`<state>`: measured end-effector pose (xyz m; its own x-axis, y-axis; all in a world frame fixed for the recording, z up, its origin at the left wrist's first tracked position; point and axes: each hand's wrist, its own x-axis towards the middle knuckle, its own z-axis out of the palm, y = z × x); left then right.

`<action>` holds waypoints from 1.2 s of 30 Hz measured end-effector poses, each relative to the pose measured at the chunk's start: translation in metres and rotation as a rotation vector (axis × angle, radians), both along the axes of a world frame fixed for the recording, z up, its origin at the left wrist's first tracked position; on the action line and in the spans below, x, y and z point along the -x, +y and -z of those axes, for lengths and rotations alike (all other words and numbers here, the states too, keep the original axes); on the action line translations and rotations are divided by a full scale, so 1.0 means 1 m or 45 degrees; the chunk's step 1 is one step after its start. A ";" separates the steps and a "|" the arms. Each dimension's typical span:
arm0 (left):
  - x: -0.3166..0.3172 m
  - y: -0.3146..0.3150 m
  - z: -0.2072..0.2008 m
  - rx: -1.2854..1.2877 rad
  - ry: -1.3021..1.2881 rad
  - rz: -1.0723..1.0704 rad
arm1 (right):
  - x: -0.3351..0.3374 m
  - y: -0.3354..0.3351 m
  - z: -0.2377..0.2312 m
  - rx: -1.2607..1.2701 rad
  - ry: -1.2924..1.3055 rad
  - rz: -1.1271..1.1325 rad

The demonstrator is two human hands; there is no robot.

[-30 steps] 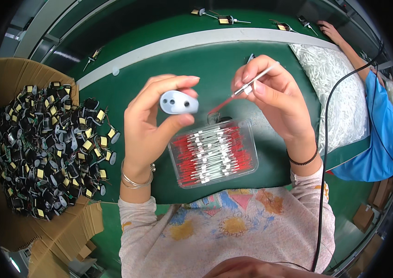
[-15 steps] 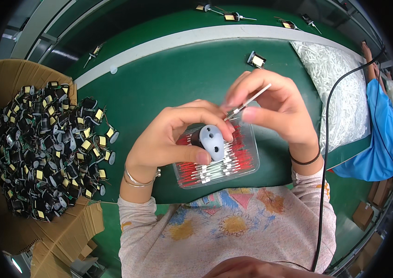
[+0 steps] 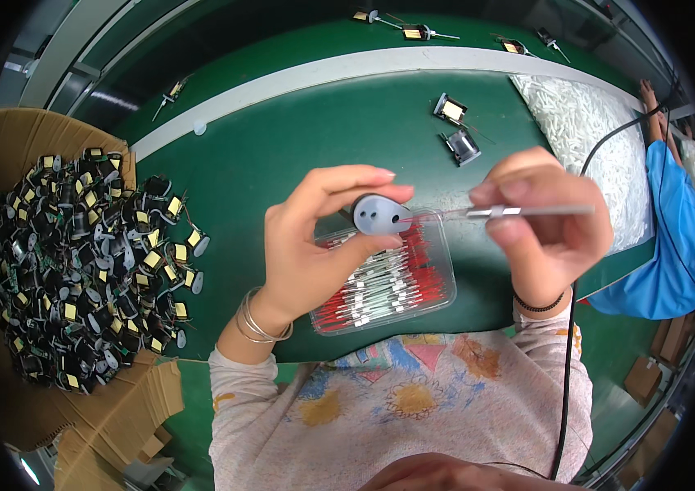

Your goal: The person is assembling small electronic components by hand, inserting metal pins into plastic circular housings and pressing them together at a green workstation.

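Left grip (image 3: 294, 239) curled, right grip (image 3: 564, 250) pinched

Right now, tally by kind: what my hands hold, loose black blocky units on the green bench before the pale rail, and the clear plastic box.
Black unit with grey oval three-holed face, left hand: 1
Slim pale rod with reddish end, right hand: 1
Loose black blocky units: 2
Clear plastic box of red-and-white rods: 1
Total: 5
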<state>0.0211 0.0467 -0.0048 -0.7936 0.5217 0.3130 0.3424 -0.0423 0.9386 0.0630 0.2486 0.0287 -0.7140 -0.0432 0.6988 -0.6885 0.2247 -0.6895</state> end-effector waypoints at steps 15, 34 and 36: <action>0.000 0.001 0.005 -0.024 0.509 -0.125 | -0.006 -0.009 -0.002 -0.253 0.274 0.076; -0.001 -0.001 0.005 0.103 0.747 -0.313 | -0.010 -0.014 0.006 -0.381 0.427 0.175; -0.001 -0.001 0.005 0.112 0.754 -0.314 | -0.009 -0.013 0.007 -0.403 0.478 0.173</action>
